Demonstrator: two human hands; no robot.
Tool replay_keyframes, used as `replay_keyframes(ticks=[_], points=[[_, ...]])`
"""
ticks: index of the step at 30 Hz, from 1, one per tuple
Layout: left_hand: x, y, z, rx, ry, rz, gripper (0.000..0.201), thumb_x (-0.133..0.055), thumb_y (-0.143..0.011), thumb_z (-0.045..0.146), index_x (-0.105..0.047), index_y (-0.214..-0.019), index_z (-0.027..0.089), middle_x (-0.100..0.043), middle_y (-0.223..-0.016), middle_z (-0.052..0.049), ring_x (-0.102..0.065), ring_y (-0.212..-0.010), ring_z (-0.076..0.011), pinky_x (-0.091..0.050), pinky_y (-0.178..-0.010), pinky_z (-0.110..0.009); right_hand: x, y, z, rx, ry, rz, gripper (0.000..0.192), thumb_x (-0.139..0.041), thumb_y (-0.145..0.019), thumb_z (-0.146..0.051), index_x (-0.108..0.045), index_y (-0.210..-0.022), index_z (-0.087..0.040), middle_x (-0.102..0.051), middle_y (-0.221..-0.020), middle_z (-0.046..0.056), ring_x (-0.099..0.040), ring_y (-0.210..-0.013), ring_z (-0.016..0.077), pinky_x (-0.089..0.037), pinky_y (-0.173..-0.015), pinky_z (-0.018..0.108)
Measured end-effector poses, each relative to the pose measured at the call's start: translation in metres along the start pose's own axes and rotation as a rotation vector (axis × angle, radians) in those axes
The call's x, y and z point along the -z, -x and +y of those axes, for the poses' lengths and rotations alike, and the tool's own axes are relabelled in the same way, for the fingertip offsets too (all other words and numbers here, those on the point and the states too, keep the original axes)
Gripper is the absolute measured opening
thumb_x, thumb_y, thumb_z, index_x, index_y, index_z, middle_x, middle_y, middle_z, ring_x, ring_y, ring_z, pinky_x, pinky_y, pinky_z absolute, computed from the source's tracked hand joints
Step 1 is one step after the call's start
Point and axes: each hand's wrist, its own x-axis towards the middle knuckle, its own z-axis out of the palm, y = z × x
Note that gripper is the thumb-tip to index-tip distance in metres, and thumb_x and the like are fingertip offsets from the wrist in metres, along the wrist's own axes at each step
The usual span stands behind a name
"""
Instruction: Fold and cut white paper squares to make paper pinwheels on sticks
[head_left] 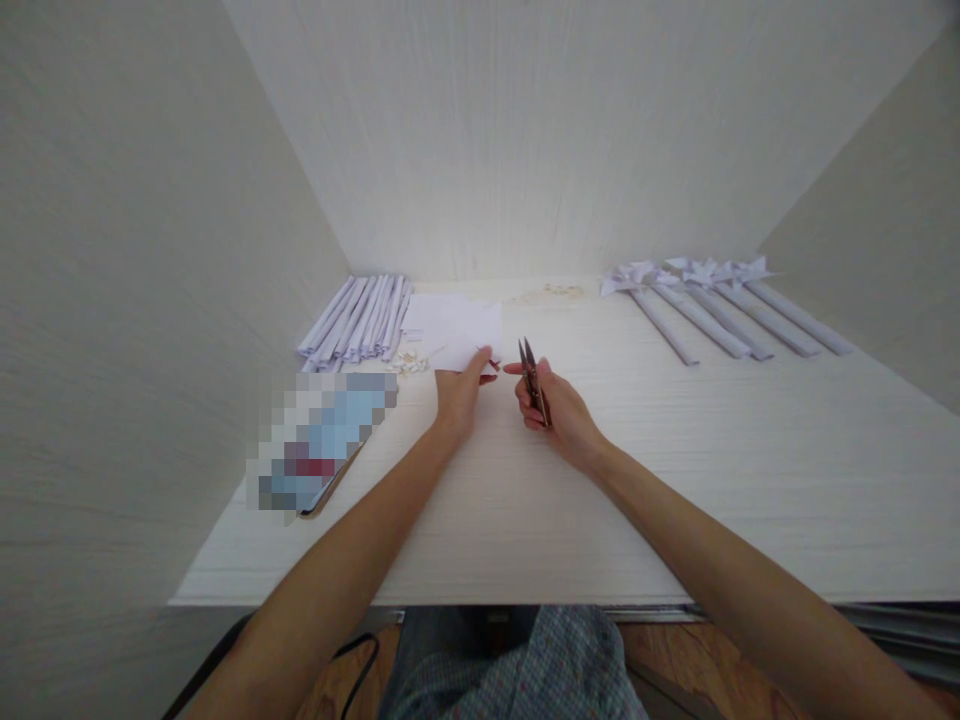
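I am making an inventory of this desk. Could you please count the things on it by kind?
Finished paper pinwheels on sticks, at the right: 5
Pile of rolled paper sticks, at the left (sticks too packed to count): 1
Flat white paper sheets, touched by the left hand: 1 stack
Small snips, in the right hand: 1
Blurred flat item: 1
Total: 9
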Motion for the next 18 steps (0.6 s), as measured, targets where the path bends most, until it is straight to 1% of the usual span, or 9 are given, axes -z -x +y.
replay_keyframes(ticks=[2, 4, 8, 12, 15, 18], points=[[0.0005, -0.0011, 0.0011, -0.004, 0.037, 0.015, 0.013, -0.064, -0.059, 0.025, -0.058, -0.067, 0.017, -0.060, -0.061, 0.003, -0.056, -0.055, -0.0089, -0.046, -0.050, -0.019, -0.0042, 0.0032, -0.0002, -0.042, 0.025, -0.030, 0.043, -0.047, -0.074, -0.056, -0.056, -0.087, -0.016, -0.037, -0.055, -0.007, -0.024, -0.040, 0.0044, -0.017, -0.040, 0.022], [0.0006, -0.0014, 0.0013, -0.004, 0.060, 0.011, 0.014, -0.064, -0.059, 0.025, -0.058, -0.068, 0.016, -0.061, -0.060, 0.003, -0.057, -0.055, -0.0089, -0.046, -0.049, -0.019, -0.0065, 0.0046, 0.0006, -0.063, 0.080, -0.033, 0.039, -0.048, -0.075, -0.052, -0.057, -0.084, -0.015, -0.038, -0.054, -0.007, -0.026, -0.042, 0.0048, -0.017, -0.040, 0.022], [-0.0007, -0.0001, 0.0012, 0.016, 0.088, -0.012, 0.014, -0.064, -0.059, 0.026, -0.059, -0.067, 0.016, -0.063, -0.060, 0.002, -0.059, -0.055, -0.0099, -0.046, -0.050, -0.019, -0.0058, 0.0039, 0.0024, -0.037, 0.197, -0.001, 0.033, -0.050, -0.076, -0.045, -0.059, -0.081, -0.013, -0.038, -0.053, -0.007, -0.031, -0.044, 0.0053, -0.020, -0.041, 0.022], [-0.0022, 0.0020, 0.0033, 0.047, 0.133, 0.009, 0.014, -0.064, -0.059, 0.025, -0.058, -0.067, 0.015, -0.063, -0.058, 0.001, -0.060, -0.055, -0.0102, -0.046, -0.049, -0.019, -0.0039, 0.0030, 0.0045, -0.020, 0.214, -0.003, 0.032, -0.049, -0.076, -0.043, -0.057, -0.082, -0.013, -0.036, -0.050, -0.009, -0.034, -0.040, 0.0049, -0.024, -0.040, 0.022], [-0.0023, 0.0022, 0.0045, 0.074, 0.165, 0.035, 0.014, -0.064, -0.060, 0.024, -0.057, -0.067, 0.014, -0.062, -0.057, 0.001, -0.060, -0.055, -0.0101, -0.045, -0.049, -0.018, -0.0040, 0.0033, 0.0056, -0.036, 0.208, -0.022, 0.031, -0.049, -0.076, -0.042, -0.056, -0.083, -0.014, -0.037, -0.050, -0.009, -0.032, -0.036, 0.0040, -0.021, -0.036, 0.021], [-0.0022, 0.0019, 0.0045, 0.088, 0.179, 0.030, 0.015, -0.064, -0.060, 0.024, -0.056, -0.068, 0.014, -0.061, -0.056, 0.001, -0.060, -0.054, -0.0103, -0.046, -0.050, -0.019, -0.0042, 0.0035, 0.0054, -0.051, 0.206, -0.043, 0.029, -0.048, -0.076, -0.041, -0.055, -0.082, -0.014, -0.040, -0.050, -0.008, -0.029, -0.034, 0.0031, -0.017, -0.034, 0.021]])
